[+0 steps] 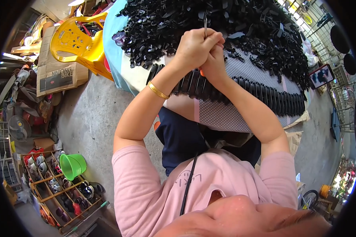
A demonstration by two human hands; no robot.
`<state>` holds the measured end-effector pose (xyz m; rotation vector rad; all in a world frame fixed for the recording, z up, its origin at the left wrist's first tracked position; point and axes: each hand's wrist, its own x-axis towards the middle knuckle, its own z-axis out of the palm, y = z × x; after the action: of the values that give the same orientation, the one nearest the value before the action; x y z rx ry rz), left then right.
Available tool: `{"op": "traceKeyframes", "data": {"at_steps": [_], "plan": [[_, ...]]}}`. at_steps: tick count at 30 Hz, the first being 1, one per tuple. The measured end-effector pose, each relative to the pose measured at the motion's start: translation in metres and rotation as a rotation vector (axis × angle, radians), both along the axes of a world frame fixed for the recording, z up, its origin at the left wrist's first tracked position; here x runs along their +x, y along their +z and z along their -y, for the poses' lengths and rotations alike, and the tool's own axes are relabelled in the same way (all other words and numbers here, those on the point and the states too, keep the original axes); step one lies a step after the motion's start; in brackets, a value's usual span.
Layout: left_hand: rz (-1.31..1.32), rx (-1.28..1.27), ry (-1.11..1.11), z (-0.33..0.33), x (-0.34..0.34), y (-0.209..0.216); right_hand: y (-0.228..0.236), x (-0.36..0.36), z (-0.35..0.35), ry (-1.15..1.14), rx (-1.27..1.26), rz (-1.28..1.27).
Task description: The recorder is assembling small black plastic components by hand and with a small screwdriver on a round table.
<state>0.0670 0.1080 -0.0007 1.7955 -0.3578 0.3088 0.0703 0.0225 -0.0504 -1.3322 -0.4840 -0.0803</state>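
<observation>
My left hand (194, 46) and my right hand (215, 65) are closed and pressed together over the round table (221, 118). A slim metal shaft (205, 25) sticks up beyond my left fingers. An orange end (202, 73) shows below, beside my right palm; the two appear to be one tool, held in my right hand. Whatever my left fingers grip is hidden. Just past my hands spreads a big heap of small black plastic pieces (158, 29). Under my wrists, a curved row of slim black plastic parts (271, 96) lines the near side of the table.
A yellow plastic chair (77, 43) stands at the table's left, near a cardboard box (63, 77). Lower left are a green bucket (72, 166), a shoe rack (53, 189) and a fan (19, 128). A phone (321, 76) is propped by the table's right edge.
</observation>
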Motion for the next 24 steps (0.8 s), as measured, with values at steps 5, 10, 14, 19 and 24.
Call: {"op": "traceKeyframes", "data": {"at_steps": [5, 10, 14, 19, 24], "plan": [[-0.050, 0.019, 0.008, -0.007, 0.001, 0.005, 0.017, -0.006, -0.006, 0.038, 0.001, -0.030], [0.001, 0.110, 0.026, -0.013, -0.003, 0.017, 0.014, -0.002, -0.017, 0.022, 0.054, 0.009], [0.002, 0.021, 0.003, -0.016, -0.001, 0.002, 0.012, -0.003, -0.016, 0.019, -0.048, -0.004], [-0.104, 0.073, 0.009, -0.020, 0.006, 0.006, 0.015, -0.003, -0.023, 0.038, 0.070, -0.049], [-0.070, 0.076, 0.029, -0.030, 0.007, 0.012, 0.026, 0.001, -0.034, 0.078, 0.116, -0.010]]}}
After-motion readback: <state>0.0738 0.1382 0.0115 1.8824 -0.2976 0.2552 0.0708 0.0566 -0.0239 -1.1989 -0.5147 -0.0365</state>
